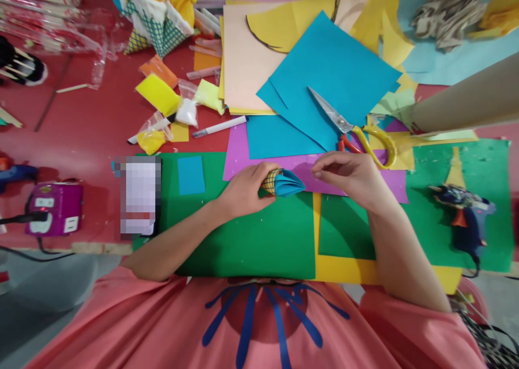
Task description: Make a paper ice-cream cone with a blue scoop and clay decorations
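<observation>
My left hand is closed around a small yellow checked paper cone. Folded blue paper fans out of its wide end, which faces right. Just to the right hovers my right hand, thumb and fingertips pinched together; whatever they may hold is too small to make out. The pinch is apart from the blue paper. Behind the right hand lie scissors with yellow and red handles, their blades resting on blue sheets. A small blue paper rectangle lies left of my left hand on a green sheet.
A glue gun lies at the right, near a pale cylinder. To the left are a phone and a purple power socket box. Clay packets, a marker and a checked cloth item are farther back.
</observation>
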Demonstrator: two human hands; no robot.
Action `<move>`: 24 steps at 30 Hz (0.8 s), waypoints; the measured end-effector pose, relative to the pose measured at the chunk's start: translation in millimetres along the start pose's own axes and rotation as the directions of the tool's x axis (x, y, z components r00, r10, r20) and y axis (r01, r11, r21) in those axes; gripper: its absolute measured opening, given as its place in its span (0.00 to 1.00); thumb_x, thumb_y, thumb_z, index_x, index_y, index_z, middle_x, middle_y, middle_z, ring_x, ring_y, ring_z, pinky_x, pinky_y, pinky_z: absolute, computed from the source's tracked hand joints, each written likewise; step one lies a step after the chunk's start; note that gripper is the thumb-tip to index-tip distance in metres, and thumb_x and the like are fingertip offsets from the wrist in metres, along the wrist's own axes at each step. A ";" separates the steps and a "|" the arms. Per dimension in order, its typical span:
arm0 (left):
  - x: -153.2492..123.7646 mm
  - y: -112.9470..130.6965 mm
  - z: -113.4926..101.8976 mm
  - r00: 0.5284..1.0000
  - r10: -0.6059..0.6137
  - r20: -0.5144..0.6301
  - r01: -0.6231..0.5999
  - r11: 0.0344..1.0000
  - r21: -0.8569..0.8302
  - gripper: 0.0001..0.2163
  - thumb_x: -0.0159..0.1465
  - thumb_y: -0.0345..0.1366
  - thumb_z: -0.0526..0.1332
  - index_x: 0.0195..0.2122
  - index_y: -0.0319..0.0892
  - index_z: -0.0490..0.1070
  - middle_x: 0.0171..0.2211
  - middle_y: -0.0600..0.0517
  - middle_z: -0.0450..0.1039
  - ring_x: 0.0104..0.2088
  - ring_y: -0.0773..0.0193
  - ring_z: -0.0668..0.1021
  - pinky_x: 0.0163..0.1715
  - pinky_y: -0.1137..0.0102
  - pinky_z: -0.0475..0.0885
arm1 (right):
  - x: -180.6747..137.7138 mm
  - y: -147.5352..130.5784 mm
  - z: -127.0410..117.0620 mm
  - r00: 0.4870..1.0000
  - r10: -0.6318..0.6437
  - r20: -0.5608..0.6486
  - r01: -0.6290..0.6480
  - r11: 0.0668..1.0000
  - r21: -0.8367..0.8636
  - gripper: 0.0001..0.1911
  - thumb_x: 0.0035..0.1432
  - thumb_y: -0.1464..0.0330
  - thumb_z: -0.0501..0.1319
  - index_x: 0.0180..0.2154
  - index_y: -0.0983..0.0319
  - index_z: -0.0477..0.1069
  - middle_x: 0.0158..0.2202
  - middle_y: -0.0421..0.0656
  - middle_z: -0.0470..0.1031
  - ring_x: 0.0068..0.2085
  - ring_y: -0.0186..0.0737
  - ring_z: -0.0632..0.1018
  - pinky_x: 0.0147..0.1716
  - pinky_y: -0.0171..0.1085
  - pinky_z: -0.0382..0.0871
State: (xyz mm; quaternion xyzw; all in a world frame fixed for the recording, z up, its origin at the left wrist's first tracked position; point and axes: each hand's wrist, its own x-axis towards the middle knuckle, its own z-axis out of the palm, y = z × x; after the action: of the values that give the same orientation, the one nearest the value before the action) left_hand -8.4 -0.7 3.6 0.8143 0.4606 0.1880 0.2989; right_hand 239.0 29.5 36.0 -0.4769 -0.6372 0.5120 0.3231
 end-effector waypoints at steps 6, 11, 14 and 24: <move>0.3 0.1 -0.8 1.000 -0.014 0.020 0.013 1.000 0.023 0.23 0.56 0.32 0.62 0.53 0.43 0.62 0.48 0.46 0.74 0.47 0.55 0.78 0.44 0.63 0.74 | 1.2 6.5 1.9 1.000 0.022 -0.014 -0.021 0.996 0.090 0.01 0.50 0.69 0.69 0.29 0.56 0.79 0.32 0.40 0.80 0.35 0.42 0.80 0.35 0.44 0.77; 0.5 -0.5 -0.2 1.000 0.002 0.011 -0.003 1.000 0.025 0.23 0.55 0.31 0.62 0.53 0.43 0.62 0.48 0.46 0.74 0.46 0.54 0.78 0.43 0.63 0.74 | 0.6 10.4 3.5 0.999 -0.006 -0.044 0.011 0.995 0.104 0.02 0.51 0.70 0.68 0.29 0.57 0.79 0.31 0.40 0.80 0.33 0.41 0.80 0.33 0.43 0.76; 0.7 -0.3 -0.1 1.000 -0.013 -0.003 0.013 1.000 0.009 0.22 0.55 0.31 0.63 0.52 0.43 0.62 0.48 0.46 0.74 0.46 0.54 0.78 0.43 0.63 0.74 | 0.7 9.4 7.7 0.998 -0.024 -0.063 0.030 0.994 0.108 0.03 0.51 0.72 0.68 0.29 0.58 0.78 0.30 0.41 0.79 0.32 0.40 0.80 0.32 0.41 0.75; -0.5 3.3 -2.1 0.998 -0.024 -0.054 0.014 0.983 -0.182 0.22 0.58 0.33 0.63 0.53 0.42 0.61 0.49 0.47 0.74 0.47 0.59 0.79 0.44 0.68 0.75 | 4.1 -23.7 17.3 0.973 -0.222 -0.068 0.213 0.970 -0.115 0.14 0.58 0.72 0.62 0.46 0.57 0.76 0.34 0.40 0.77 0.34 0.36 0.77 0.36 0.38 0.74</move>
State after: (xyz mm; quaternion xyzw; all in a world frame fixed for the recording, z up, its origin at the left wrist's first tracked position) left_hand -7.7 -1.8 7.3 0.7736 0.4575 0.2492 0.3606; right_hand 215.5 26.8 53.8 -0.4409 -0.6986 0.4190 0.3768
